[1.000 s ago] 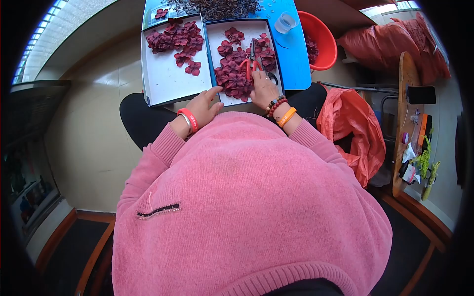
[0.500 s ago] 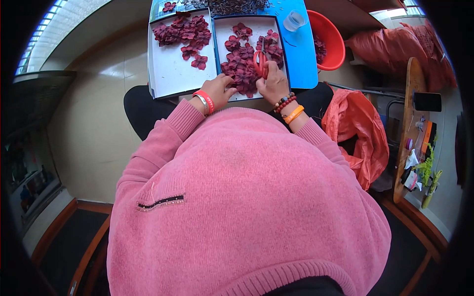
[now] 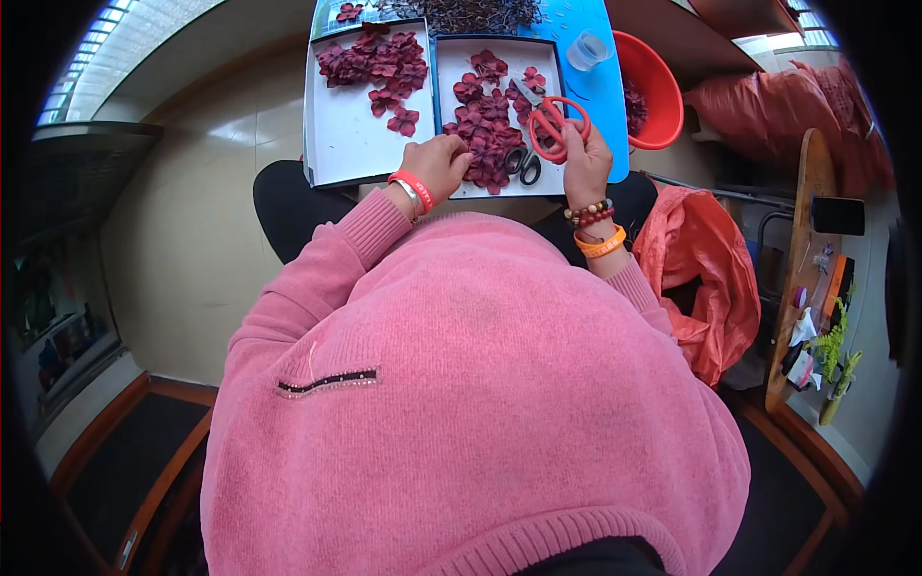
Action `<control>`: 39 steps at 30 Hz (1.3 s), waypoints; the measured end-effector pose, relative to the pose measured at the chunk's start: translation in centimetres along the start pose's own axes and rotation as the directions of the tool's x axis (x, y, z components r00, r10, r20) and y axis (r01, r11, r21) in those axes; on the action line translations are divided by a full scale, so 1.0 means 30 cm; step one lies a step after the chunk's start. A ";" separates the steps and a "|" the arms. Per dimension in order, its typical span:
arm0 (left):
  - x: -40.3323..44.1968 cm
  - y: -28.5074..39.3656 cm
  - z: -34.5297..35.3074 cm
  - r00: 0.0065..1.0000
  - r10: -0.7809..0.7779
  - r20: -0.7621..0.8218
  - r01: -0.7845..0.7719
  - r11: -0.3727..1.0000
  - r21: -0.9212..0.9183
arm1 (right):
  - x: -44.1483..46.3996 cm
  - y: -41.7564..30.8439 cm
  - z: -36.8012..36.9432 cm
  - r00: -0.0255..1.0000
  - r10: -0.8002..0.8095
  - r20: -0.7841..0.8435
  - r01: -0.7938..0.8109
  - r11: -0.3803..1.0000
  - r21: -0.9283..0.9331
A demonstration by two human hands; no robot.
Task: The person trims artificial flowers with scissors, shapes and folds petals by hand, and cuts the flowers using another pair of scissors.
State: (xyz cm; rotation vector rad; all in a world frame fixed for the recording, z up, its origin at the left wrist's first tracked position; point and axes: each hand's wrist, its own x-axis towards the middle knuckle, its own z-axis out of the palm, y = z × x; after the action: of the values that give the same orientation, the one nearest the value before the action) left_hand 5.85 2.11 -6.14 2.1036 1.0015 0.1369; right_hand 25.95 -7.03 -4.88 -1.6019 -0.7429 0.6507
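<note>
My right hand (image 3: 587, 161) is closed around the red handles of a pair of scissors (image 3: 549, 123), whose blades point up and left over the right-hand box lid (image 3: 547, 184). A heap of dark red fabric-looking flowers (image 3: 483, 125) lies in that lid. Beside the heap rests a second pair of scissors with black handles (image 3: 530, 170). My left hand (image 3: 437, 163) is at the heap's left edge, its fingers curled together against the flowers; whatever is between the fingertips is hidden. More dark red flowers (image 3: 384, 67) are in the white left lid (image 3: 360, 154).
On the blue table (image 3: 610, 106) are a clear plastic cup (image 3: 587, 50) and a pile of thin dark stems (image 3: 471, 14). A red bucket (image 3: 663, 106) stands right of the table. Nearby hangs an open red sack (image 3: 706, 278).
My right hand has moved right and lifted the red scissors off the flowers, uncovering the black-handled pair. My left hand stays by the heap with fingers drawn closer together. The view has shifted slightly.
</note>
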 end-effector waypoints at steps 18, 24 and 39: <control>-0.061 0.102 -0.125 0.961 0.256 0.107 0.139 -0.109 -0.984 | -0.160 -0.233 0.126 0.612 0.215 0.761 -0.678 0.638 0.364; -0.073 0.075 -0.099 0.962 0.209 0.178 0.217 -0.185 -0.958 | -0.132 -0.254 0.139 0.376 0.142 0.915 -0.907 0.256 0.333; -0.062 0.037 -0.118 0.986 0.122 0.116 0.128 -0.100 -0.987 | -0.141 -0.225 0.210 0.694 0.147 0.704 -0.309 0.945 0.108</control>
State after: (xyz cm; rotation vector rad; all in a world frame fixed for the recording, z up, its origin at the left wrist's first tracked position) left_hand 3.86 2.54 -2.54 0.5446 0.3945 0.5313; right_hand 17.72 -5.60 0.89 -1.2317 -0.9680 1.5223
